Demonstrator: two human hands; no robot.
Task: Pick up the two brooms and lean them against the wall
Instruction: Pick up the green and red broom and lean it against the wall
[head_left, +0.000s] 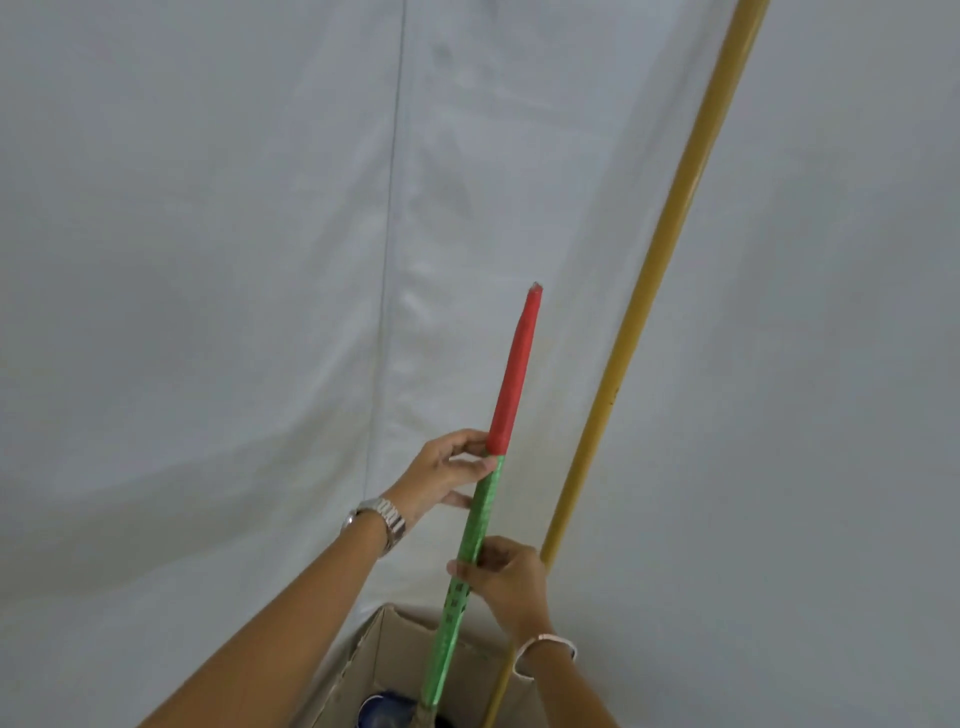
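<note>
A broom with a red-topped, green-wrapped handle (514, 374) stands nearly upright in front of the white wall (208, 260). My left hand (447, 475) holds it where red meets green. My right hand (506, 582) grips the green part lower down. A second broom, with a long yellow handle (660, 270), leans against the wall just to the right, untouched. Both broom heads are hidden below the view.
An open cardboard box (384, 654) sits at the foot of the wall under my hands, with something blue (384, 709) inside it. A thin dark seam (392, 182) runs down the wall on the left.
</note>
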